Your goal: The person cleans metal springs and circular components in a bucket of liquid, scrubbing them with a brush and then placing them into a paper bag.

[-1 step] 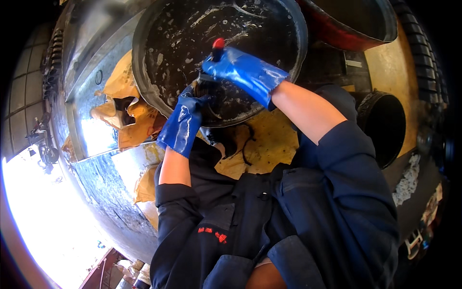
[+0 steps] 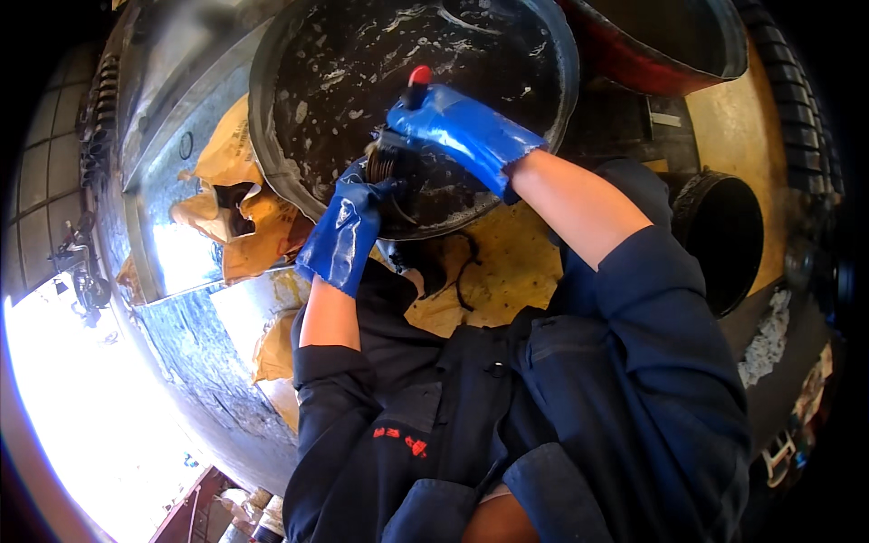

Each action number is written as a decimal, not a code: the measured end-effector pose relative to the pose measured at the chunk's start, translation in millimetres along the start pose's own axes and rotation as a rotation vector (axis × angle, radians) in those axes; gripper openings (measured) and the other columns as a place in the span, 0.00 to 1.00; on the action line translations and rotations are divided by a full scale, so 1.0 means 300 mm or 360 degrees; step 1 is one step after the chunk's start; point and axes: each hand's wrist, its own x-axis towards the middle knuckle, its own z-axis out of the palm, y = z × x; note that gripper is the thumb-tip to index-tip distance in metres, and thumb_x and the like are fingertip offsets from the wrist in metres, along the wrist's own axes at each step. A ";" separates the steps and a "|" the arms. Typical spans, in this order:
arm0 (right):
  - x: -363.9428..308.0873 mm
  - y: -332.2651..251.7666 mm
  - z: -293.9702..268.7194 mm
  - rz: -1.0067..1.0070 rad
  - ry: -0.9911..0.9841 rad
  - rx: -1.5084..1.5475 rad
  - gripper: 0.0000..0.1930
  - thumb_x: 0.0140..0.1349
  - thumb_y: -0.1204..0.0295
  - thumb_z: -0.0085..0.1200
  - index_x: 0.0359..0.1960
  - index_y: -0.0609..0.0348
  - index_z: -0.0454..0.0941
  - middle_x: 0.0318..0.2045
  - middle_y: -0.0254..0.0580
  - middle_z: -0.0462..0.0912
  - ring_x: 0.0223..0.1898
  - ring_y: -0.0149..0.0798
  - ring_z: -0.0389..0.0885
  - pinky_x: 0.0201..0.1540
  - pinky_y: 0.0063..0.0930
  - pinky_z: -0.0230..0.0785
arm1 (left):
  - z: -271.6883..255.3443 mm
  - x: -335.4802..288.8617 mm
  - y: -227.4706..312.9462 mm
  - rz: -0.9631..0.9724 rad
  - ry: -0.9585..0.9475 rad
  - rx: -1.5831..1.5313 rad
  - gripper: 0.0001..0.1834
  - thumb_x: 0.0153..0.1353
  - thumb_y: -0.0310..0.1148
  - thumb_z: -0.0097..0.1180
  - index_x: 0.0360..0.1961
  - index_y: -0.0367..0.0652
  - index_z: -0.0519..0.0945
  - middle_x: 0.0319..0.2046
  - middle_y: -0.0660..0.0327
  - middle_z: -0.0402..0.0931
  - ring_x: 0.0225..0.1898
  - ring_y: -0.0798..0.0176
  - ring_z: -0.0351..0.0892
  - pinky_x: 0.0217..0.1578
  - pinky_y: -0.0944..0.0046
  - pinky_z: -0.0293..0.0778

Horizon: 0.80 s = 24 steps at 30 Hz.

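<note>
Both my hands wear blue rubber gloves and work over a large round tub (image 2: 263, 118) of dark liquid flecked with pale foam. My right hand (image 2: 444, 122) is closed round a black handle with a red end (image 2: 420, 76), which looks like a brush; its dark head sits against the part below. In my left hand (image 2: 348, 213), at the tub's near side, is a dark ridged metal part (image 2: 381, 165), round in shape. The glove and the tool cover much of the part, so its exact kind does not show.
A red-sided container (image 2: 634, 68) stands beyond the tub at the right, and a dark open cylinder (image 2: 720, 242) nearer on that side. Torn brown paper (image 2: 249, 231) lies to the left. Stained yellowish board (image 2: 507, 262) shows between the tub and my body.
My right hand and the brush-like tool have shifted slightly right and away from me, uncovering more of the ridged part. My left hand stays about where it was.
</note>
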 end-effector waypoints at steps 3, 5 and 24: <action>0.028 -0.041 -0.009 0.0137 0.0317 -0.0538 0.17 0.62 0.58 0.65 0.42 0.59 0.88 0.36 0.46 0.90 0.38 0.34 0.87 0.47 0.34 0.78 | -0.040 -0.021 0.009 0.0038 0.0003 -0.0009 0.24 0.65 0.12 0.56 0.63 0.32 0.77 0.53 0.49 0.84 0.50 0.54 0.86 0.54 0.55 0.85; 0.023 -0.020 -0.044 -0.0041 0.0221 -0.0333 0.19 0.63 0.55 0.64 0.43 0.57 0.89 0.36 0.46 0.90 0.39 0.38 0.87 0.47 0.34 0.77 | -0.015 -0.018 0.024 -0.0023 0.0048 0.0105 0.25 0.65 0.12 0.56 0.64 0.33 0.76 0.53 0.49 0.83 0.50 0.54 0.86 0.54 0.55 0.85; -0.038 -0.023 -0.107 0.0202 0.0486 -0.0491 0.18 0.62 0.59 0.63 0.38 0.66 0.87 0.34 0.54 0.89 0.37 0.47 0.88 0.45 0.40 0.76 | 0.108 0.010 0.054 -0.0288 -0.0010 -0.0125 0.16 0.68 0.20 0.62 0.56 0.35 0.80 0.44 0.52 0.87 0.42 0.58 0.87 0.39 0.59 0.85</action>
